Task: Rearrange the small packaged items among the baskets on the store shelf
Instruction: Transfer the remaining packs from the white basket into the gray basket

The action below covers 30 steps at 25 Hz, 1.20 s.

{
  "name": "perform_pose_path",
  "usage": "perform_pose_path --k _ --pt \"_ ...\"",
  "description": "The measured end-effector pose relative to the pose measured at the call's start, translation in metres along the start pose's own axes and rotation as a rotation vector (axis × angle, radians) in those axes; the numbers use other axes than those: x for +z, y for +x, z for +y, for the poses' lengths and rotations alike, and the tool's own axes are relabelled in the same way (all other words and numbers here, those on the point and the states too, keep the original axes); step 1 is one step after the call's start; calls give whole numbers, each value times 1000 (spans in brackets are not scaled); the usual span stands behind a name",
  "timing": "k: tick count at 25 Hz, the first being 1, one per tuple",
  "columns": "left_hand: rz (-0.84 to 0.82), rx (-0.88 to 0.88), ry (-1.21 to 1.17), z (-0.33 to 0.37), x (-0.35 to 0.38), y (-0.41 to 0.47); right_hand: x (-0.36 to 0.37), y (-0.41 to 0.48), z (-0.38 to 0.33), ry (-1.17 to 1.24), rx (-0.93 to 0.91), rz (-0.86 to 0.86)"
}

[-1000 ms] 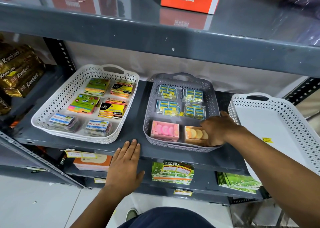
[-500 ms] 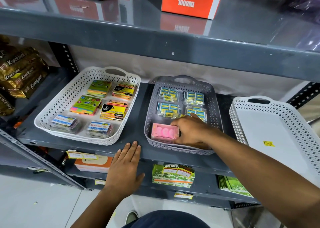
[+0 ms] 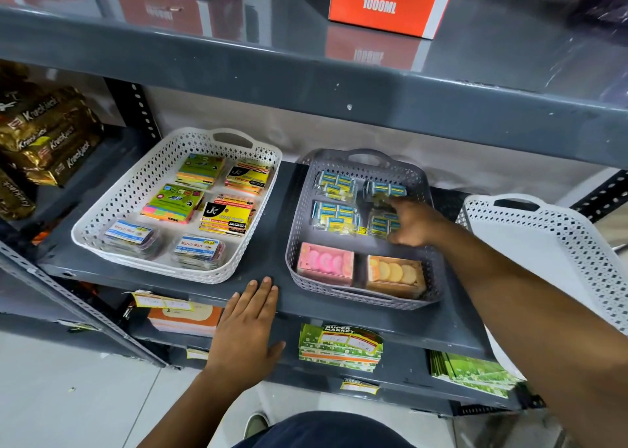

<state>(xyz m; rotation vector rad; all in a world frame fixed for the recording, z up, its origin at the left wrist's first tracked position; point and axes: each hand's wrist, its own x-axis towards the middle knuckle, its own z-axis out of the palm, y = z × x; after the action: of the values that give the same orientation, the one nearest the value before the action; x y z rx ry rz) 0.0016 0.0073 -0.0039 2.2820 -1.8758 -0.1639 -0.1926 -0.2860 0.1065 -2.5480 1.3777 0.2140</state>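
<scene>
Grey basket (image 3: 295, 243), mid-shelf: four blue-yellow packets (image 3: 334, 211), possibly erasers, at rear; pink box (image 3: 324, 264) and orange box (image 3: 396, 274) side by side in front.

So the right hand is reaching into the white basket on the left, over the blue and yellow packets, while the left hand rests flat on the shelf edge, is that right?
Not quite. In the head view the right hand is reaching into the grey basket in the middle, not the white one. The rest holds: it is over the blue and yellow packets, and the left hand rests flat on the shelf edge.
</scene>
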Motion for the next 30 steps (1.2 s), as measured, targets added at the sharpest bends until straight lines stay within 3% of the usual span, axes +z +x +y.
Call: perform_pose_path --k 2,11,15,18,21,23,26,30 --pt "-1 -2 0 1 0 0 13 8 9 -144 13 -44" --pt "3 2 -4 2 -3 0 19 22 4 -218 31 -48" --pt "-7 11 -4 3 -6 1 -1 15 -26 59 -126 10" --pt "-19 14 -3 2 -6 1 -1 2 -56 127 -304 -269" --pt "-29 14 2 2 -9 0 7 -6 -67 71 -300 -530" --pt "-21 15 -6 2 -10 0 -1 2 -62 174 -292 -437" --pt "-8 27 0 0 -9 0 -10 26 -46 59 -216 -65" --pt "-54 36 18 -1 -11 0 17 44 -48 -129 -210 -64"
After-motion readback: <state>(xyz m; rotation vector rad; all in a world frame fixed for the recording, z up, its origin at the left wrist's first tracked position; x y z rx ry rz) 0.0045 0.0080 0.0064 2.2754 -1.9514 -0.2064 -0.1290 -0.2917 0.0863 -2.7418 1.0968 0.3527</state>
